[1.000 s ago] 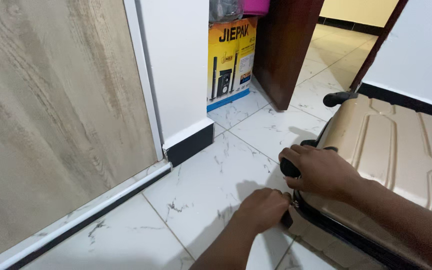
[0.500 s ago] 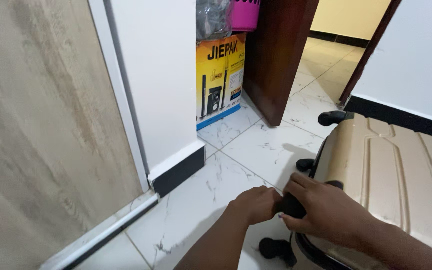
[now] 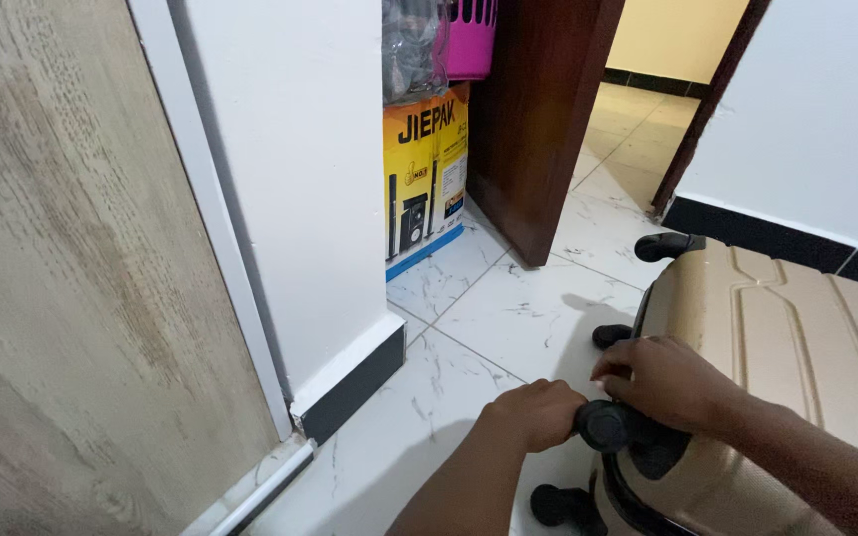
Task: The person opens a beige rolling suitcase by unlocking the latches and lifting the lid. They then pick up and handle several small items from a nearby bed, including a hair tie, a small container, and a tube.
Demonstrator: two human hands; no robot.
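- Since a second ago the view has swung left and lifted: both hands have risen from the suitcase's [image 3: 796,377] lower corner seam to one of its wheels, and a pink basket [image 3: 469,35] now shows atop the yellow carton [image 3: 424,179].
- Right hand [image 3: 662,382] lies over the corner of the gold hard-shell suitcase, which rests on its side on the white marble-look floor [image 3: 508,318], its fingers curled down around the mount of a black wheel [image 3: 603,425].
- Left hand [image 3: 538,412] is closed against the same wheel from the left; whether its fingers truly grip the wheel or only press on it cannot be told, as the knuckles hide them.
- Risk, as a judgement: a hard twist could pinch a fingertip between wheel and housing, or the case could slide on the smooth tile because nothing braces it.
- Count: one suitcase; four black wheels in view, one at the far top corner [image 3: 669,245], one below it [image 3: 611,335], the one in hand, and one at the bottom edge [image 3: 560,504]; two hands; one carton; one basket; one dark wooden door [image 3: 538,119].
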